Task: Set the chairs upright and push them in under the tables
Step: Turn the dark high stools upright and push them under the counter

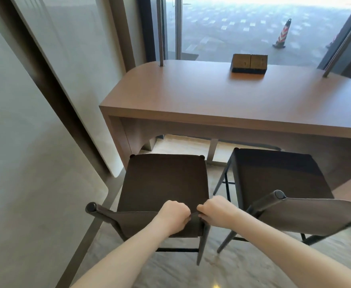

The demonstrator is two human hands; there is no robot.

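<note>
Hands, left [173,215] and right [216,210], both clenched on upright chair's backrest [141,222].

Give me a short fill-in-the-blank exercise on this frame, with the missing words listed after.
1. Both hands, the left hand and the right hand, grip the backrest of the dark brown chair on the ____.
2. The second dark brown chair stands ____, not tipped over.
3. The small wooden box sits on the brown wooden ____.
4. An orange striped traffic cone stands ____ the window.

Missing words: left; upright; table; outside
</note>
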